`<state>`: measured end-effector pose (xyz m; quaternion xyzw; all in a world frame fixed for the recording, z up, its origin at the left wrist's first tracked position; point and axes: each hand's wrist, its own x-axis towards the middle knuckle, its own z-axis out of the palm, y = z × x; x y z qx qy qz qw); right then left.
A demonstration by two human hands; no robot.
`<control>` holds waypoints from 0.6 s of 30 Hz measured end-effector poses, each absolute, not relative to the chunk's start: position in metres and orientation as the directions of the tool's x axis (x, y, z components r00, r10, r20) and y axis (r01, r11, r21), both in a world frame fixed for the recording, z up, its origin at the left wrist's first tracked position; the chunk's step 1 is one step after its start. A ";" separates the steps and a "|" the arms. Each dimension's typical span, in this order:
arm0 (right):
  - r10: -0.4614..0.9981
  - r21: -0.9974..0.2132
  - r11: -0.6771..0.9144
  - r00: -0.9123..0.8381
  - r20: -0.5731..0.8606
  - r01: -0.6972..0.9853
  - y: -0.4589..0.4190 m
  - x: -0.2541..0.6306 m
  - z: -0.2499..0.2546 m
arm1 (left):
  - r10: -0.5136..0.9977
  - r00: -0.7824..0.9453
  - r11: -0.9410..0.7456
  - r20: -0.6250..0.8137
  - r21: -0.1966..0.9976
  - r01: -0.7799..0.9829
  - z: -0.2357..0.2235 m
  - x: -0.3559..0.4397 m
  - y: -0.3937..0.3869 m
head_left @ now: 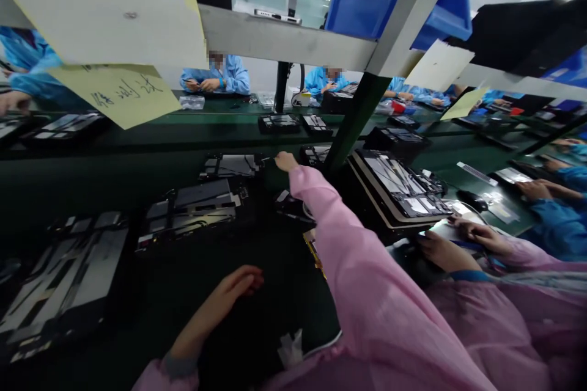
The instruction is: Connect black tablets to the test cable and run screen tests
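My right arm, in a pink sleeve, stretches far out over the dark green belt. My right hand is closed at the right corner of a black tray with an opened device; a thin thing pokes out of the fingers and I cannot name it. My left hand rests near me on the belt, its fingers loosely curved and holding nothing. A nearer tray with a device lies between the two hands, and another lies at the left.
A stack of trays with devices stands right of my arm, beside a slanted metal post. A neighbour's two hands in pink sleeves work at the right. Several people in blue sit across the belt. Yellow notes hang overhead.
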<state>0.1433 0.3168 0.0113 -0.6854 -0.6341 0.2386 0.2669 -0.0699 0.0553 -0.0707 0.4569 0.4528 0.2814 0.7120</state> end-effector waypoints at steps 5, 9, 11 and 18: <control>0.996 -0.419 0.086 -0.081 0.031 0.904 0.228 0.217 -0.018 | 0.831 0.419 0.407 -0.366 0.913 -0.011 -0.072 -0.066 0.051; 0.991 -0.263 0.130 -0.116 0.069 0.956 0.175 0.234 -0.056 | 0.838 0.428 0.379 -0.339 0.925 -0.010 -0.075 -0.062 0.048; 0.989 -0.209 0.134 -0.117 0.095 0.969 0.169 0.231 -0.067 | 0.845 0.418 0.376 -0.334 0.927 -0.018 -0.076 -0.062 0.047; 0.985 -0.108 0.121 -0.105 0.140 0.987 0.172 0.232 -0.067 | 0.932 0.230 0.300 -0.280 0.952 -0.054 -0.063 -0.083 0.040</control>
